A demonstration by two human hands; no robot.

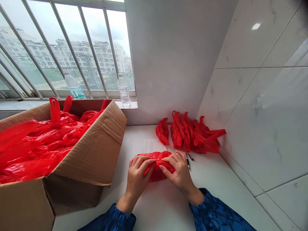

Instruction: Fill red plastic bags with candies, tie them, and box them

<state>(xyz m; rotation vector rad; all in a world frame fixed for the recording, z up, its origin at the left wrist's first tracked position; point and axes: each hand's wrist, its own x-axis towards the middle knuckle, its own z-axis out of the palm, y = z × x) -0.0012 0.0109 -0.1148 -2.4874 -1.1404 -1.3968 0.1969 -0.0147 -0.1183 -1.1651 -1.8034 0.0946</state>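
Observation:
Between my two hands a red plastic bag [157,175] lies bunched low over the white table, its near part hanging below my fingers. My left hand [139,173] pinches its upper edge with thumb and fingers. From the other side my right hand [177,169] grips the same edge, thumb tucked toward the middle. Behind it a small folded red bag [162,131] rests on the table. To the right of that, several gathered red bags [190,133] lie in a row against the wall.
At the left stands an open cardboard box [96,141] heaped with red plastic bags [45,141]. Printed paper [148,146] and a black pen [187,162] lie near my hands. Two plastic bottles, one labelled [74,86] and one clear [124,89], stand on the windowsill. Tiled wall [264,112] borders the right.

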